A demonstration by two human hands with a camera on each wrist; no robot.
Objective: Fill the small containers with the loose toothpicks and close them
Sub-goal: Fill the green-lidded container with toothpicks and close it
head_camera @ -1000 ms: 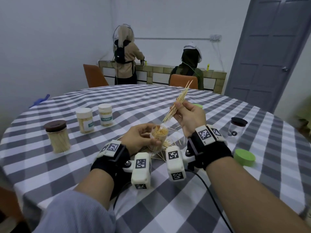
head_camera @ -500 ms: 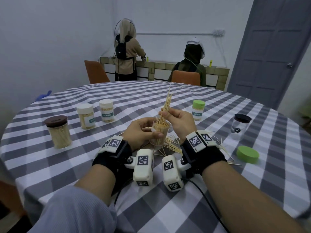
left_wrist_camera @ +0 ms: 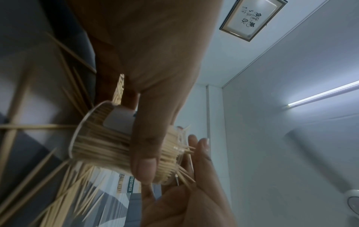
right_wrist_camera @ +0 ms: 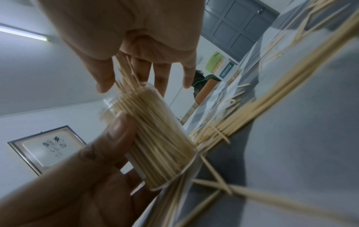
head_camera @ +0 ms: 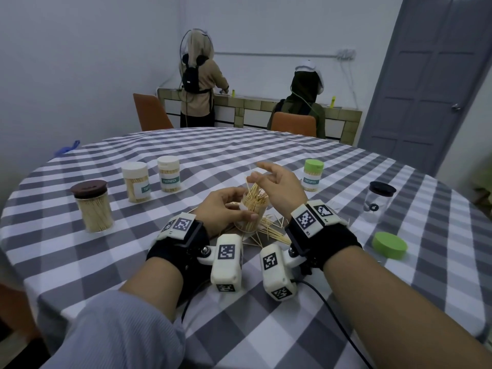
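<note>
My left hand [head_camera: 237,206] grips a small clear container [head_camera: 253,212], packed with upright toothpicks, standing on the checked tablecloth; its thumb [left_wrist_camera: 146,155] lies across the side. My right hand [head_camera: 262,177] hovers just over the container's mouth with straight, spread fingers [right_wrist_camera: 158,73], brushing a few toothpick tips that stick out and gripping nothing. Loose toothpicks [head_camera: 273,231] lie scattered on the cloth around and right of the container's base. A loose green lid [head_camera: 389,245] lies flat at the right.
A brown-lidded jar [head_camera: 93,207] and two white-lidded toothpick containers [head_camera: 135,182] [head_camera: 168,173] stand at the left. A green-lidded container [head_camera: 313,174] and an empty black-lidded clear jar [head_camera: 379,202] stand at the right. Two people work at a far counter.
My right hand lowered a pinched bundle of toothpicks into the container and let it go; its fingers have spread. My left hand stayed on the container.
</note>
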